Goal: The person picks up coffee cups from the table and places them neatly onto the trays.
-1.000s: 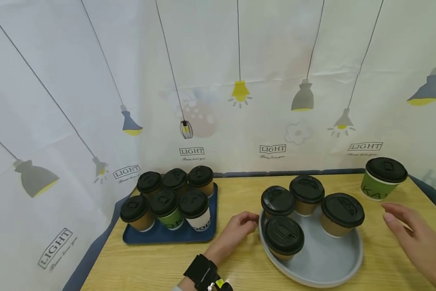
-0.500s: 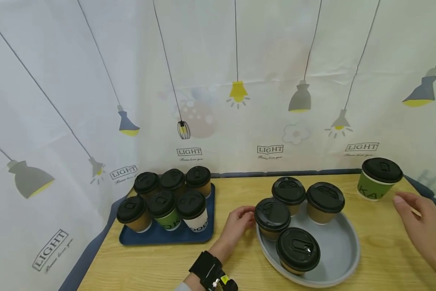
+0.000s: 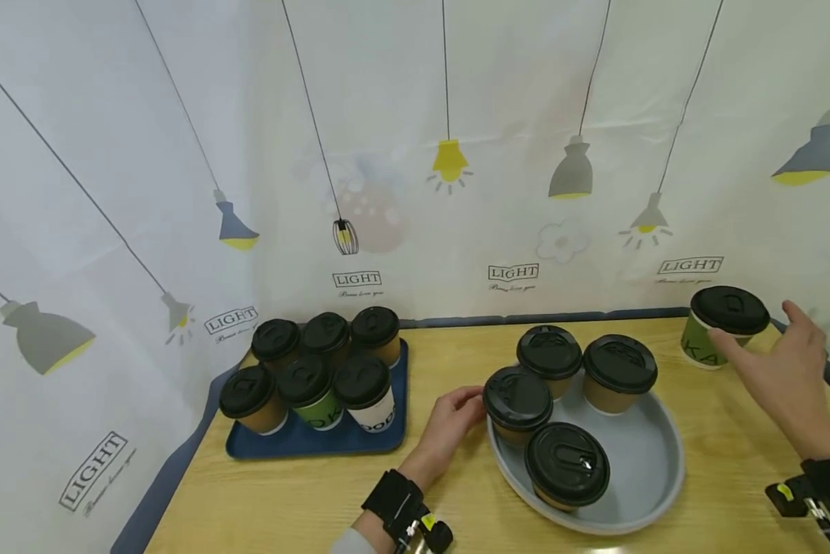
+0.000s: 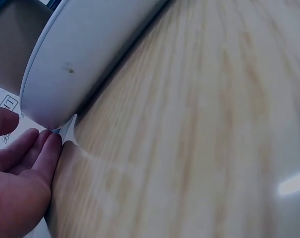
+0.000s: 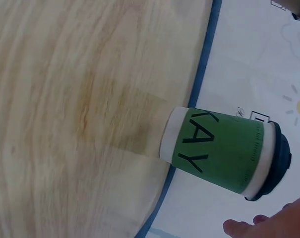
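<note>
A round grey tray on the table holds several brown paper cups with black lids, such as the front cup. At its left rim, my left hand has its fingertips against or very near the edge, thumb apart; the left wrist view shows the fingers by the tray's underside edge. On the far right of the table stands a green cup with a black lid, upright. Around it spreads my right hand, thumb in front and fingers to its right. Whether it touches the cup I cannot tell.
A blue rectangular tray at left carries several lidded cups, among them a green cup and a white cup. Behind the wooden table hangs a white curtain printed with lamps.
The grey tray with its cups turned counterclockwise between the two earlier frames, then stayed put. My right hand moved to the green cup and spread its fingers. My left hand stayed at the rim.
</note>
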The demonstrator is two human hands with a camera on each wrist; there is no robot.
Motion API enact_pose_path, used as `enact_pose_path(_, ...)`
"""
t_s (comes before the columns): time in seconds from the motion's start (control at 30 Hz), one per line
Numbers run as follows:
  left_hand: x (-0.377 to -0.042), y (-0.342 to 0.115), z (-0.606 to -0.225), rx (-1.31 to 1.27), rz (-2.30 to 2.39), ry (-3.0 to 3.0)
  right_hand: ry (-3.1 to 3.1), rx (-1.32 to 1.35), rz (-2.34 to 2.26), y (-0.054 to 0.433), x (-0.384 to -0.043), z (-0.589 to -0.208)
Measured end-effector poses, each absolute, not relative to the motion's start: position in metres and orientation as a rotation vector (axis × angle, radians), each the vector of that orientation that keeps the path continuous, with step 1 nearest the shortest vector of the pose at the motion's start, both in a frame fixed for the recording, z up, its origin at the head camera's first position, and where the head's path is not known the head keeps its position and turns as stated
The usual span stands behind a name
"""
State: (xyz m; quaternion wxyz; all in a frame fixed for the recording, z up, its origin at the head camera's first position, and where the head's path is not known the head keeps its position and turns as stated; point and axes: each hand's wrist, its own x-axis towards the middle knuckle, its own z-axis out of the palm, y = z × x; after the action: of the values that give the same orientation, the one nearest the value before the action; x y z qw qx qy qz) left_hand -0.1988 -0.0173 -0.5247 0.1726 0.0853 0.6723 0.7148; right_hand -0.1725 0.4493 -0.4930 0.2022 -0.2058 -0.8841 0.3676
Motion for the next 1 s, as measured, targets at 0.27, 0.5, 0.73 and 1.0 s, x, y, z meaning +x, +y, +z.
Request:
enact_pose_path(0.27, -0.203, -0.015, -0.522, 0.268, 2.038, 1.863, -2.527, -0.577, 1.056, 0.408, -0.175, -0.453)
enact_pose_path(0.5, -0.202, -0.019, -0.524, 0.278, 2.032, 1.871, -2.525, -0.595, 1.073, 0.407, -0.188, -0.463)
enact_pose_path(0.73, -0.199, -0.021, -0.523, 0.308, 2.016, 1.891, -2.55, -0.639, 1.044, 0.408, -0.196, -0.47)
enact_pose_path(1.0, -0.198, -0.021, -0.522, 0.312, 2.007, 1.889, -2.533, -0.615, 1.012, 0.407, -0.197, -0.472)
